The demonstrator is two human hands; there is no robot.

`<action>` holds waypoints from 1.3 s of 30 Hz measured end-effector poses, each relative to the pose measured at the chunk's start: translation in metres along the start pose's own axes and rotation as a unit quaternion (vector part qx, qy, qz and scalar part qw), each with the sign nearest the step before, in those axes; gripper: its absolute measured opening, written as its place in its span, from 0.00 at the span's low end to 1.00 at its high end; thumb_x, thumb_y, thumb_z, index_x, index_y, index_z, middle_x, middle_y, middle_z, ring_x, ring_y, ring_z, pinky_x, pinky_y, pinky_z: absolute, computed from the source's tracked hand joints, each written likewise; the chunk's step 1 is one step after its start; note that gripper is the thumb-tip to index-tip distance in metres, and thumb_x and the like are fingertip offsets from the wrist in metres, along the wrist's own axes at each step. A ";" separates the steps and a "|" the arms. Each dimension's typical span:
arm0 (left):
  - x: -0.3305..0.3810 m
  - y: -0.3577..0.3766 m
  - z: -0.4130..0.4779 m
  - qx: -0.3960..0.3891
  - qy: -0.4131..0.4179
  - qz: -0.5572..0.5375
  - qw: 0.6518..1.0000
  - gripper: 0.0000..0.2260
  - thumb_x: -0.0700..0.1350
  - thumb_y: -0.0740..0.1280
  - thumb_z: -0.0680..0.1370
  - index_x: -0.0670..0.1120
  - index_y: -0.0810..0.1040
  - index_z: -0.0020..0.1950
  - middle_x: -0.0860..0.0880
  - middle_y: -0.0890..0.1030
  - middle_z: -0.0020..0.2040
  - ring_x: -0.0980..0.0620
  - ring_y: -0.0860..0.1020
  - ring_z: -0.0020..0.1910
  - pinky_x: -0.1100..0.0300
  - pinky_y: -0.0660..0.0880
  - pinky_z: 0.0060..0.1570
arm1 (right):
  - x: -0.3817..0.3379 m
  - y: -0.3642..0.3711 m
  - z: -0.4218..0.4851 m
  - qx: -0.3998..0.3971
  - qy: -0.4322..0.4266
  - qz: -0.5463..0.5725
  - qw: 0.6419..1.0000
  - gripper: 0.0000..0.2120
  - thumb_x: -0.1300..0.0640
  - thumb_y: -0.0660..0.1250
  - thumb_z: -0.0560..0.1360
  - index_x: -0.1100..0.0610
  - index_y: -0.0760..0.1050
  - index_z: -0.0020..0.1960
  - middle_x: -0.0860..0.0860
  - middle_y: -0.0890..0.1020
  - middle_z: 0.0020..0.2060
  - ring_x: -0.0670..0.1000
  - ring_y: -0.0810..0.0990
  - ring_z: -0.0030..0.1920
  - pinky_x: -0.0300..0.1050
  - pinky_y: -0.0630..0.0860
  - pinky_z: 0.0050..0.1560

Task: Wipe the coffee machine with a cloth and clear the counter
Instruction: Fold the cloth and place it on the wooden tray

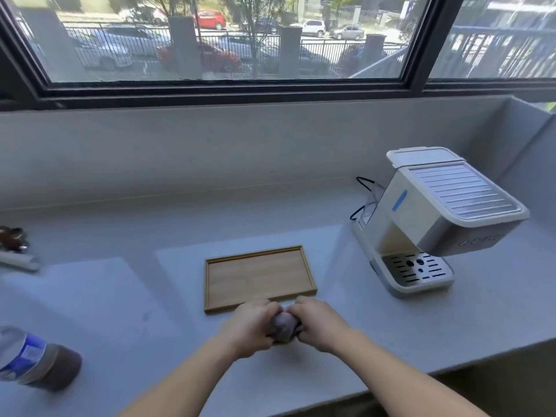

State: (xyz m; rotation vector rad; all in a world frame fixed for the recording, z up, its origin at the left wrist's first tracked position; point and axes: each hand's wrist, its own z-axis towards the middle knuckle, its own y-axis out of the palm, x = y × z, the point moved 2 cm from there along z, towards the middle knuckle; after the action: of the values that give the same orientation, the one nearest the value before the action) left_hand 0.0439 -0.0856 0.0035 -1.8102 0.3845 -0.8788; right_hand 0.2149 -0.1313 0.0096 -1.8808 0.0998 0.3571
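Observation:
A cream and silver coffee machine stands at the right of the pale counter, its drip grate facing me. A bunched greyish-purple cloth sits just in front of the wooden tray, squeezed between both hands. My left hand grips its left side and my right hand grips its right side. Most of the cloth is hidden by my fingers.
A bottle with a blue label and dark liquid lies at the near left. A white roll and dark small items sit at the far left. A black cable runs behind the machine. The counter edge is near right.

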 end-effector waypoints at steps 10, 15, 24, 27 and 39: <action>-0.013 -0.038 0.034 0.057 -0.026 -0.018 0.998 0.20 0.48 0.70 0.68 0.53 0.74 0.59 0.52 0.79 0.53 0.49 0.76 0.53 0.54 0.74 0.48 | 0.014 -0.039 0.045 0.031 -0.025 -0.029 0.999 0.14 0.59 0.65 0.72 0.56 0.76 0.58 0.57 0.78 0.55 0.62 0.78 0.54 0.54 0.76 0.51; -0.024 -0.044 0.051 0.087 -0.040 -0.010 0.995 0.21 0.51 0.70 0.68 0.54 0.74 0.60 0.52 0.80 0.55 0.50 0.77 0.53 0.58 0.72 0.47 | 0.021 -0.049 0.069 0.044 -0.040 -0.020 0.998 0.13 0.58 0.67 0.72 0.56 0.77 0.57 0.57 0.78 0.54 0.61 0.78 0.54 0.54 0.75 0.51; -0.051 -0.047 0.069 0.056 -0.097 -0.034 0.993 0.22 0.55 0.68 0.68 0.51 0.74 0.60 0.48 0.79 0.55 0.45 0.76 0.54 0.49 0.75 0.51 | 0.020 -0.043 0.116 0.021 -0.043 0.009 0.999 0.14 0.56 0.68 0.71 0.56 0.77 0.56 0.57 0.77 0.54 0.61 0.78 0.53 0.51 0.75 0.52; -0.060 -0.044 0.071 0.045 -0.111 -0.029 0.992 0.22 0.54 0.67 0.68 0.50 0.74 0.61 0.47 0.78 0.55 0.45 0.76 0.54 0.49 0.75 0.51 | 0.019 -0.036 0.126 0.018 -0.041 0.028 0.999 0.12 0.56 0.68 0.72 0.56 0.76 0.55 0.57 0.76 0.54 0.60 0.77 0.51 0.50 0.72 0.49; -0.078 -0.028 0.076 0.018 -0.155 -0.019 0.988 0.20 0.46 0.67 0.69 0.50 0.72 0.60 0.48 0.79 0.57 0.45 0.77 0.55 0.52 0.75 0.48 | 0.010 -0.022 0.141 -0.013 -0.010 0.045 0.999 0.20 0.57 0.66 0.73 0.53 0.74 0.65 0.57 0.78 0.59 0.61 0.77 0.58 0.52 0.75 0.57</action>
State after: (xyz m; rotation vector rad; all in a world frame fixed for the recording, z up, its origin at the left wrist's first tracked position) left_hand 0.0417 0.0255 -0.0156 -1.8885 0.1355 -0.6105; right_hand 0.2027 0.0091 -0.0144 -1.9029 0.1678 0.4407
